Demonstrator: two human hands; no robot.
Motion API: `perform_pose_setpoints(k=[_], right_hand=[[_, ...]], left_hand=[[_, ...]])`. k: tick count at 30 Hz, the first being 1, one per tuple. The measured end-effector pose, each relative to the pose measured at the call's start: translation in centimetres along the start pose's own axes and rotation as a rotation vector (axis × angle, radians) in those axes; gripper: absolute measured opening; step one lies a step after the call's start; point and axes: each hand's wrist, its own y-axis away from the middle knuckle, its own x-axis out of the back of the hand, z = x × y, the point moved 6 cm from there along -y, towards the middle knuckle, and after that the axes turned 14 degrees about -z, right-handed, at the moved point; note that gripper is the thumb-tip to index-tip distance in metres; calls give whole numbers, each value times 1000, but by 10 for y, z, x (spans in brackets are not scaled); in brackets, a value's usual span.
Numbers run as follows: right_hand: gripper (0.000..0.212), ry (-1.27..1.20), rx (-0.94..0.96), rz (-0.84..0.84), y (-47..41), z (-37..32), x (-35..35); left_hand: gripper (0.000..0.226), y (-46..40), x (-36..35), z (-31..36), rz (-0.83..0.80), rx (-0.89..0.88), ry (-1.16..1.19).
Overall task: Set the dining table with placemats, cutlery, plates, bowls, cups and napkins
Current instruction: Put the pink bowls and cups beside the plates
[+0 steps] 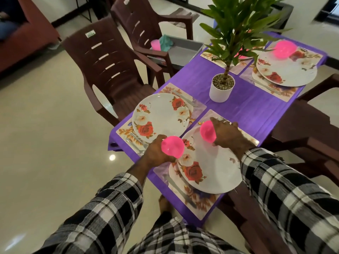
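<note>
Sleeves [102, 215] of black-and-white check run up from the bottom edge to two hands above the near end of a purple tabletop [244, 109]; the left hand [156, 153] has its fingers curled round a pink bowl [172, 147], held over the gap between the two nearest plates; the right hand [226, 133] grips a second pink bowl [207, 131] the same way, above the far rim of the nearest plate [216, 171]; whether either bowl touches a plate cannot be told. The nearest plate is white with red roses and lies on a floral placemat [198, 202], with cutlery [176, 187] beside it on the mat; just beyond, to the left, a matching plate [161, 116] lies bare on its own placemat [126, 131], more cutlery [137, 142] at its near edge. In the middle of the tabletop stands a white pot [221, 92] of gravel with a green plant [244, 24]; past it, at the far end, a third plate [286, 70] carries a pink bowl [284, 49], and a fourth setting is mostly hidden behind the leaves. Brown plastic chairs [110, 66] stand along the left side; the farther one bears a grey tray [183, 50] with a pink cup [156, 44] and a teal cloth [166, 43] in it.
</note>
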Motion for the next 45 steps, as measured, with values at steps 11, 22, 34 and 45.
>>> perform_pose_setpoints(k=[11, 22, 34, 45], right_hand=[[48, -593, 169, 152, 37, -75, 6], [13, -623, -109, 137, -20, -142, 3], [41, -612, -465, 96, -41, -177, -7], [106, -206, -251, -123, -66, -221, 16]], left_hand=[[110, 15, 8, 10, 27, -6, -17], [126, -44, 75, -12, -100, -157, -85], [79, -92, 175, -78, -123, -201, 33], [69, -113, 190, -71, -210, -284, -79]])
